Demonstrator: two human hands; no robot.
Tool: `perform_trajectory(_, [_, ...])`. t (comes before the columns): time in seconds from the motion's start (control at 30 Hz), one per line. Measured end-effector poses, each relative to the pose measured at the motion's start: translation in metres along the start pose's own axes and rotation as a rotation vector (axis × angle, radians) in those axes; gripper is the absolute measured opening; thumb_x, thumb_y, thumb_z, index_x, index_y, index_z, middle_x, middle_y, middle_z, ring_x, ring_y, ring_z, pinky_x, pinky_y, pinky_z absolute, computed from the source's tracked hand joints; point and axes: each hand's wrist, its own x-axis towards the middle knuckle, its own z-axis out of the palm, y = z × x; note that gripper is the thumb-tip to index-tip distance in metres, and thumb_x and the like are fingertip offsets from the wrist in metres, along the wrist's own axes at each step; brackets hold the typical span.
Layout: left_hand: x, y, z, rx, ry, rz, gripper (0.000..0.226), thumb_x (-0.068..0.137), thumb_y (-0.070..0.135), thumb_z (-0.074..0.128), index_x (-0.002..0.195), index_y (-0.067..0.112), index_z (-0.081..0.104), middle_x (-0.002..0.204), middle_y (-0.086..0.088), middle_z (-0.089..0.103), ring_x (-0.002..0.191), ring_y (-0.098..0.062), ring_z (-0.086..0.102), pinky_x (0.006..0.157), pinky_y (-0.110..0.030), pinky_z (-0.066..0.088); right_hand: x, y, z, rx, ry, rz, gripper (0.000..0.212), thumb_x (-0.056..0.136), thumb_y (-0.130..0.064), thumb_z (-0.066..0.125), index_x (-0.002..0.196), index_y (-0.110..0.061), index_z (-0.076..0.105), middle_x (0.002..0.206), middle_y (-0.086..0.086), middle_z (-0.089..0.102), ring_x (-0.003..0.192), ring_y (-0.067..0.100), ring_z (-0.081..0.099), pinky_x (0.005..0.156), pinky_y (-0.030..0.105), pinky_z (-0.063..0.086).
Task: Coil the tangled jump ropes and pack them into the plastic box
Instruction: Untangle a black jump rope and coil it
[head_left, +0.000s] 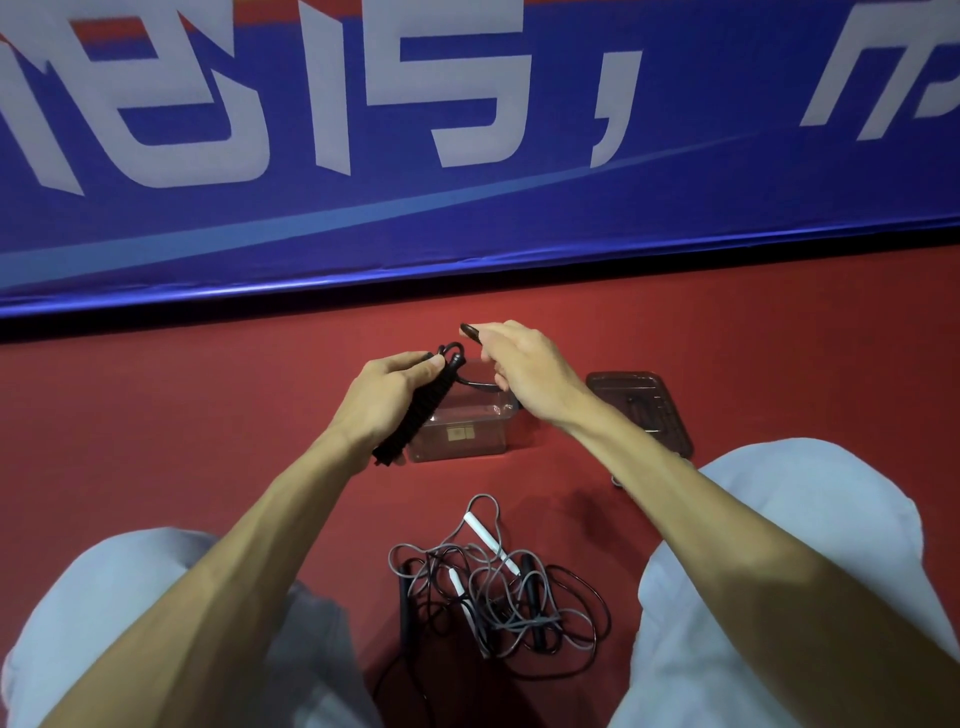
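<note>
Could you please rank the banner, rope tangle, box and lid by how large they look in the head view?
1. Banner.
2. Rope tangle, though it lies nearer the camera.
3. Box and lid look about alike; the box is partly hidden.

Matte red floor covering (208, 415), uniform, unpatterned. Blue wall banner (467, 223) with large white characters, one lighter blue diagonal stripe and a red band at the top edge. Black ribbed jump-rope handle (415, 410) with black cord (475, 383). Second dark handle (469, 331), brownish black. Clear colourless plastic box (498, 436) with small yellowish label. Translucent brown flat lid (644, 410). Tangled rope pile (493, 597): grey and black cords, slim white handles (480, 530), black handles. Pale blue-grey trousers (779, 571), plain.
</note>
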Motion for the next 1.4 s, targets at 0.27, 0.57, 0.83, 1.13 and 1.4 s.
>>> perform_trajectory(0.27, [-0.003, 0.004, -0.001, 0.089, 0.066, 0.069, 0.021, 0.095, 0.043, 0.057, 0.109, 0.032, 0.068, 0.079, 0.001, 0.069, 0.048, -0.019, 0.06, 0.039, -0.028, 0.044, -0.001, -0.001, -0.005, 0.096, 0.173, 0.081, 0.006, 0.079, -0.016, 0.079, 0.085, -0.017, 0.076, 0.071, -0.002, 0.074, 0.057, 0.009, 0.07, 0.062, 0.022, 0.055])
perform_trajectory(0.57, [-0.004, -0.002, 0.011, 0.454, 0.165, 0.204, 0.035, 0.086, 0.062, 0.05, 0.116, 0.046, 0.058, 0.089, 0.0, 0.073, 0.084, -0.036, 0.068, 0.069, -0.043, 0.056, -0.007, -0.004, 0.004, -0.205, 0.313, -0.064, 0.007, 0.079, -0.017, 0.077, 0.08, -0.011, 0.078, 0.062, -0.002, 0.07, 0.061, 0.01, 0.066, 0.06, 0.02, 0.049])
perform_trajectory(0.83, [-0.002, -0.002, 0.012, 0.4, 0.216, 0.239, 0.049, 0.079, 0.068, 0.048, 0.123, 0.047, 0.057, 0.08, 0.004, 0.069, 0.081, -0.035, 0.068, 0.071, -0.047, 0.057, -0.005, 0.001, 0.007, -0.185, 0.42, -0.068, 0.009, 0.079, -0.03, 0.076, 0.081, -0.022, 0.077, 0.078, -0.006, 0.07, 0.072, 0.01, 0.063, 0.069, 0.02, 0.047])
perform_trajectory(1.13, [-0.002, -0.004, 0.007, 0.414, 0.233, 0.233, 0.053, 0.079, 0.069, 0.05, 0.125, 0.044, 0.058, 0.093, -0.004, 0.074, 0.085, -0.036, 0.069, 0.076, -0.049, 0.057, -0.009, -0.003, 0.009, -0.146, 0.359, -0.106, 0.016, 0.081, -0.016, 0.077, 0.097, -0.012, 0.078, 0.087, 0.003, 0.072, 0.073, 0.008, 0.059, 0.067, 0.002, 0.037])
perform_trajectory(1.4, [-0.011, 0.002, 0.005, 0.623, 0.259, 0.32, 0.047, 0.091, 0.057, 0.054, 0.133, 0.037, 0.056, 0.117, 0.002, 0.07, 0.11, -0.026, 0.063, 0.089, -0.041, 0.049, -0.006, 0.0, 0.003, 0.192, 0.211, 0.131, 0.014, 0.087, -0.025, 0.072, 0.094, -0.014, 0.066, 0.068, -0.007, 0.062, 0.061, 0.009, 0.061, 0.053, 0.027, 0.054])
